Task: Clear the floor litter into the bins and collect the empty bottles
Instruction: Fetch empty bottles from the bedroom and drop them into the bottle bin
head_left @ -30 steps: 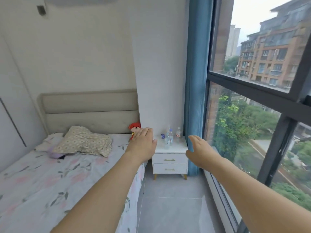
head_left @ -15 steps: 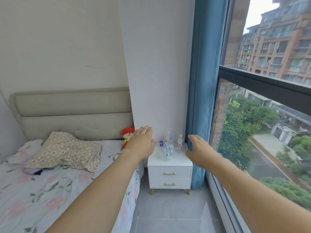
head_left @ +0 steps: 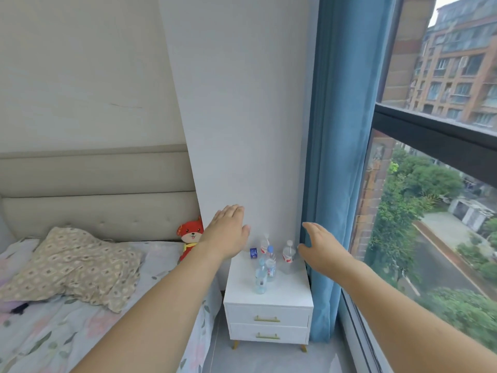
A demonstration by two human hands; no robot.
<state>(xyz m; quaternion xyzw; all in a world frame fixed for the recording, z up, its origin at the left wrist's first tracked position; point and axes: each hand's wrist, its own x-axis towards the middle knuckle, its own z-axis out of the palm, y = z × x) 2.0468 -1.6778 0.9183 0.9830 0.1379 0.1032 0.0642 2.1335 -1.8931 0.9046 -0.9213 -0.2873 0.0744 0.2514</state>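
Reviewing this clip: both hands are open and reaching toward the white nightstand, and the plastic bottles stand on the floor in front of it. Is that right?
Not quite. The head view shows the plastic bottles standing on top of the white nightstand, not on the floor in front of it. The rest holds: the left hand and right hand are both open and reaching toward it, holding nothing.

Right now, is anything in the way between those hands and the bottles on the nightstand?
Nothing visible. Both the left hand and the right hand reach out open above the bottles on the nightstand, with only air between.
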